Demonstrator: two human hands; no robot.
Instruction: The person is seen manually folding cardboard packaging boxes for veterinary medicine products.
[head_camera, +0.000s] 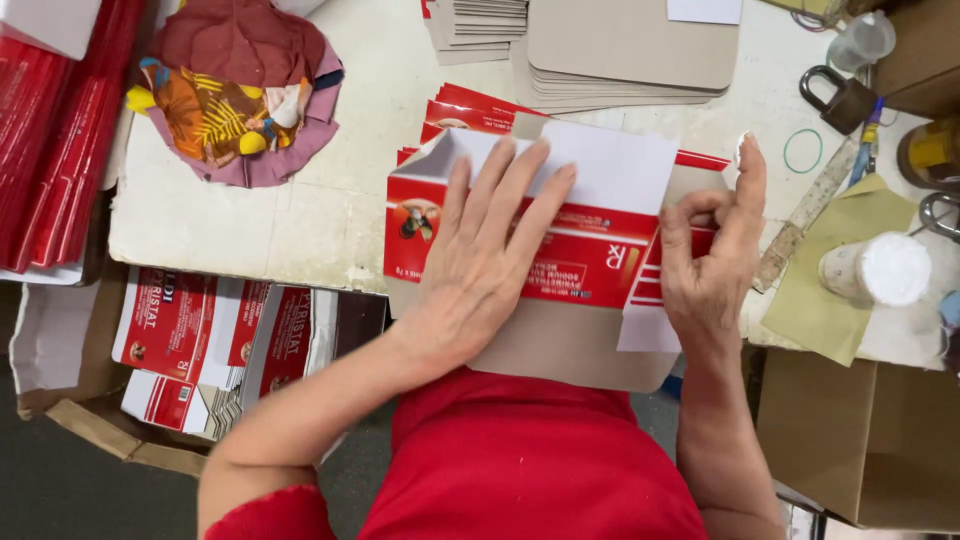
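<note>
Head view: looking straight down on a worn white worktable (300, 230), with the person's red garment at the lower edge.
Work in hand: a flat red-and-white printed cardboard carton blank (590, 255) lies on a grey-brown board (560, 350) that overhangs the table's near edge.
Left hand (485, 255): spread flat with fingers extended, pressing down on the carton's red panel and reaching onto its white flap; it grips nothing.
Right hand (710, 250): fingers curled and pinching the carton's striped right-hand edge, forefinger raised.
Progress: judged from how it lies, the white upper flap is turned over and held down, while the right-hand side flap is only now being worked; the carton is still flat, not a closed box.
Stock waiting: more red printed blanks (470, 108) sit just behind the carton, and others fill an open brown box (210, 340) below the table at left.
Surroundings: stacked grey boards (630, 50) at the far side; a patchwork fabric cushion (240, 85) far left; a padlock (845, 95), green rubber band (803, 150) and white capped bottle (880, 270) at right.
</note>
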